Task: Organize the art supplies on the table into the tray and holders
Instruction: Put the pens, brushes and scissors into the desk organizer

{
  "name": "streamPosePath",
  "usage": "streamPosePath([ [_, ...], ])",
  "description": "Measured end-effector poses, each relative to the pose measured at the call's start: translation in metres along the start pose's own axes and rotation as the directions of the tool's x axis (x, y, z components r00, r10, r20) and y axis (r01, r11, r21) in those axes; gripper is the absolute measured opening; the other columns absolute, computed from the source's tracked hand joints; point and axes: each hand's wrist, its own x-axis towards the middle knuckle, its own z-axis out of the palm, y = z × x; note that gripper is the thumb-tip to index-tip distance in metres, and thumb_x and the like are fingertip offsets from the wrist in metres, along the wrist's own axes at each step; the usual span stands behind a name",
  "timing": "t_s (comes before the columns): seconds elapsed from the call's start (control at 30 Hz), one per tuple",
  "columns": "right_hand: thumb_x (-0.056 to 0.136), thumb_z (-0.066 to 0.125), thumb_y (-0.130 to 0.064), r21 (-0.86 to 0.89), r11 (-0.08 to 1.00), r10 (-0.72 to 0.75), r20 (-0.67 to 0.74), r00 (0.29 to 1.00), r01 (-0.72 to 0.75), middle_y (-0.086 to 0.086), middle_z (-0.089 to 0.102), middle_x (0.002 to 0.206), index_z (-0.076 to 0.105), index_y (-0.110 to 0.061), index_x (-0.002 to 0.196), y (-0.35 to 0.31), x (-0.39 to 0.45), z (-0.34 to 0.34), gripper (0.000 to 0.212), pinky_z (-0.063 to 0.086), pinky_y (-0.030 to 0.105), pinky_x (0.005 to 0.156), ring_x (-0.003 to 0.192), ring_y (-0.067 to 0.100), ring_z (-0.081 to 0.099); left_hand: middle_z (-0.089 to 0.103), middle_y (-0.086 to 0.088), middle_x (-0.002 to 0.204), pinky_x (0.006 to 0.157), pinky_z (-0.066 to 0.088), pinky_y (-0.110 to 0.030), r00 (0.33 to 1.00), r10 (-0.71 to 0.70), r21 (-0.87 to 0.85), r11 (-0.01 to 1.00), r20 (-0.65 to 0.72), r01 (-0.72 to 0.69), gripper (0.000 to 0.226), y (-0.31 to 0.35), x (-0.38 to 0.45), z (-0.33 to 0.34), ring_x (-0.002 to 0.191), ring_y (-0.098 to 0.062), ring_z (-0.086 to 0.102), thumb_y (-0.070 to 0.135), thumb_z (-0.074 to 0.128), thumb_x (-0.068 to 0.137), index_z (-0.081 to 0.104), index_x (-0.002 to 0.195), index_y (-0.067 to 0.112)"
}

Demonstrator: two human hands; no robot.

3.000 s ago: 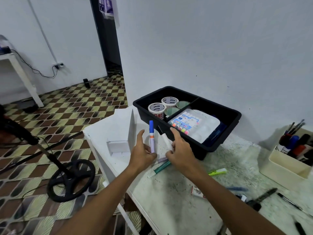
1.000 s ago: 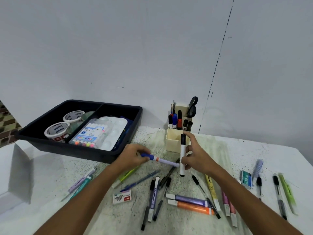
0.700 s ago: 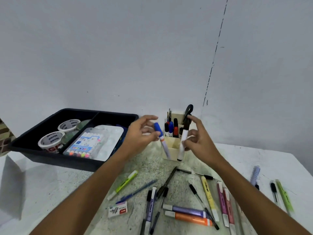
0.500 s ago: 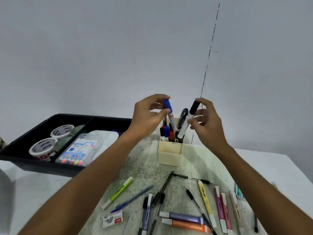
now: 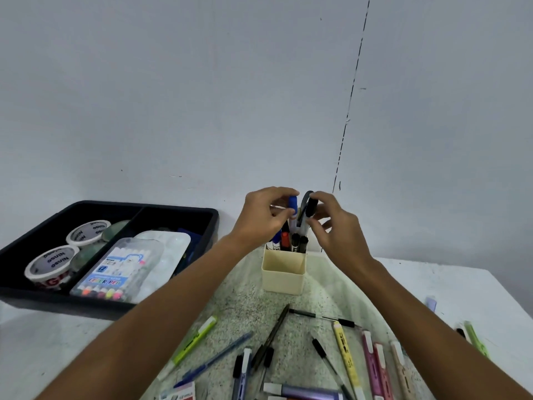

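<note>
Left hand [image 5: 264, 217] pinched around blue-capped marker [image 5: 293, 210], right hand [image 5: 331, 223] pinched around black-capped marker [image 5: 308, 212]. Both markers upright, lower ends inside cream holder [image 5: 284, 274] among other pens. Black tray [image 5: 210, 223] to the left; loose pens [image 5: 343, 346] strewn on table [image 5: 432, 284] nearby.

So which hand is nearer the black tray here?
Left. The left hand holds a blue-capped marker over the cream holder, just right of the black tray. The right hand grips a black-capped marker on the holder's far side.
</note>
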Motion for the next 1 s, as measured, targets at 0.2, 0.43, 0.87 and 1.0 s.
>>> streamPosePath([
  [0.2,0.083,0.068,-0.009,-0.175,0.984,-0.032,-0.017,0.999,0.029,0.001,0.066,0.099,0.058,-0.017,0.12,0.018,-0.003,0.014,0.039,0.053,0.035,0.067,0.085,0.02,0.062,0.062,0.013,0.078,0.064,0.042,-0.013,0.996,0.054,0.229,0.971,0.077,-0.07,0.03,-0.018,-0.002,0.004,0.068,0.001,0.055,0.005,0.069,0.079,0.067,0.107,0.015],
  [0.43,0.073,0.079,-0.005,-0.334,0.93,-0.184,-0.054,0.981,0.156,0.002,0.055,0.082,0.072,-0.012,0.092,0.038,-0.001,0.02,0.022,0.041,0.026,0.053,0.079,0.015,0.049,0.066,-0.001,0.075,0.064,0.05,-0.041,0.988,0.115,0.427,0.892,0.101,-0.147,0.016,-0.035,-0.004,0.013,0.071,-0.017,0.055,0.022,0.064,0.077,0.071,0.09,0.017],
  [0.87,0.067,0.067,0.011,-0.43,0.875,-0.198,0.099,0.975,0.222,0.01,0.054,0.086,0.076,-0.014,0.094,0.034,-0.005,0.013,0.038,0.028,0.022,0.046,0.074,0.028,0.056,0.054,-0.005,0.082,0.046,0.032,-0.025,0.944,0.227,0.616,0.716,0.239,-0.328,0.033,-0.04,-0.009,0.014,0.076,-0.025,0.048,0.008,0.05,0.072,0.077,0.087,0.019],
  [1.0,0.06,0.07,0.014,-0.481,0.851,-0.173,0.124,0.977,0.212,0.011,0.055,0.086,0.076,-0.014,0.092,0.029,-0.005,0.011,0.043,0.026,0.021,0.047,0.073,0.03,0.057,0.05,-0.006,0.08,0.048,0.027,-0.025,0.946,0.151,0.656,0.688,0.288,-0.309,0.039,-0.038,-0.012,0.013,0.074,-0.025,0.044,0.017,0.042,0.069,0.076,0.087,0.02],
])
